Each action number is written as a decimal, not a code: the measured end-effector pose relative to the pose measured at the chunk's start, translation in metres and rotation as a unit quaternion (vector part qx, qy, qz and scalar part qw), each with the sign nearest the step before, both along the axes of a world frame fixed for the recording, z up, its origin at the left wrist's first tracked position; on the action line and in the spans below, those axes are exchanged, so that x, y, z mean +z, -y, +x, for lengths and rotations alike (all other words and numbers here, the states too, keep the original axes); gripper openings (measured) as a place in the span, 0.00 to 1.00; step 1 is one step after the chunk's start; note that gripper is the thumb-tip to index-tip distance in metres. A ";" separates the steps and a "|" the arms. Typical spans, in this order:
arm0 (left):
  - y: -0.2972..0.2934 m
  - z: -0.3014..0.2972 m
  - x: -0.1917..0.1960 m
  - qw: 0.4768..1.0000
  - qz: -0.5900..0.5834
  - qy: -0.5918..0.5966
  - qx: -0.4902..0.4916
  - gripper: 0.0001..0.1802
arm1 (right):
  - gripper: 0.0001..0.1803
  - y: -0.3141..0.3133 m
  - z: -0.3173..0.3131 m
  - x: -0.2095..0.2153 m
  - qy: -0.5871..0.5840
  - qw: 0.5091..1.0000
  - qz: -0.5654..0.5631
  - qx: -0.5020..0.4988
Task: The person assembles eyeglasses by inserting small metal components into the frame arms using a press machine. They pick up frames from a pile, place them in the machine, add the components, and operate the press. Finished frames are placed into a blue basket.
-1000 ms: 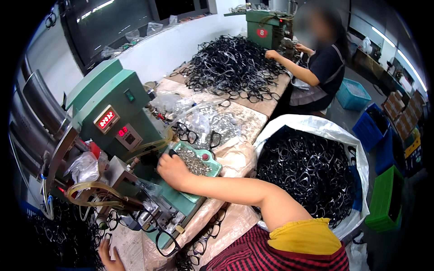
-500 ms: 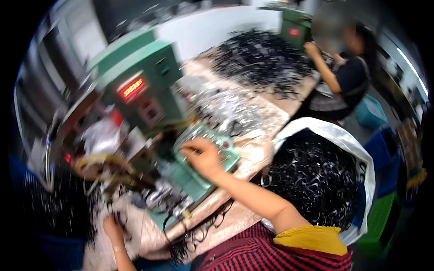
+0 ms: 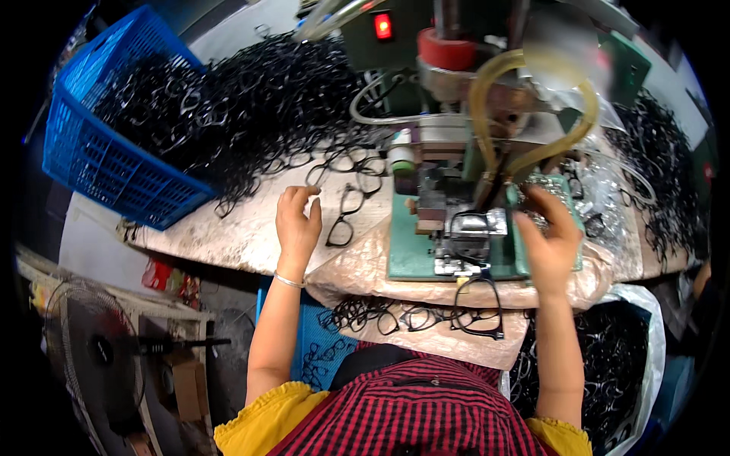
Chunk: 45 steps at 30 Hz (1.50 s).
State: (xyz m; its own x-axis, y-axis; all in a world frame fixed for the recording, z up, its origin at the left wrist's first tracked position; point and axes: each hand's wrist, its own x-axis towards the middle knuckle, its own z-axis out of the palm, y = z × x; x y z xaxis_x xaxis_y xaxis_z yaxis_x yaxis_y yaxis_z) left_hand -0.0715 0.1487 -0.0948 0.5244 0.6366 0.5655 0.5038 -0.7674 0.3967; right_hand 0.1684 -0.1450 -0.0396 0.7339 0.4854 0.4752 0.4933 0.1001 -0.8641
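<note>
My left hand [image 3: 298,228] hovers over the pale worktop, its fingers loosely bent and the thumb apart, with nothing visible in them. Just right of it lie black eyeglass frames [image 3: 340,232], joined to a loose row reaching back toward a heap. My right hand [image 3: 553,242] is over a green tray [image 3: 576,262] of small shiny metal pieces, thumb and fingers apart and curved. Between the hands stands a green-based machine [image 3: 411,262] with a metal fixture [image 3: 464,247]. One black eyeglass frame [image 3: 479,333] hangs at the fixture's front, one temple reaching up to it.
A tilted blue basket [image 3: 125,178] and a large heap of black frames [image 3: 258,91] occupy the back left. More frames lie on a lower ledge [image 3: 441,323] before me. A white sack [image 3: 652,327] full of dark pieces stands at right. A fan [image 3: 99,353] is at lower left.
The view has swung left and down, bringing the basket and heap into sight. My right hand stays around the green tray; my left hand has left the frames by the machine.
</note>
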 end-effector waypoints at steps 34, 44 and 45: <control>0.117 0.100 0.150 0.849 -0.092 0.388 -0.345 0.10 | 0.31 -0.051 -0.044 0.010 -0.101 0.974 0.199 0.028; 0.125 0.062 0.112 0.809 -0.121 0.440 -0.372 0.07 | 0.29 -0.042 -0.039 0.001 -0.214 0.950 0.226 0.036; 0.122 0.059 0.102 0.815 -0.133 0.446 -0.346 0.08 | 0.28 -0.040 -0.036 0.001 -0.232 0.945 0.226 0.039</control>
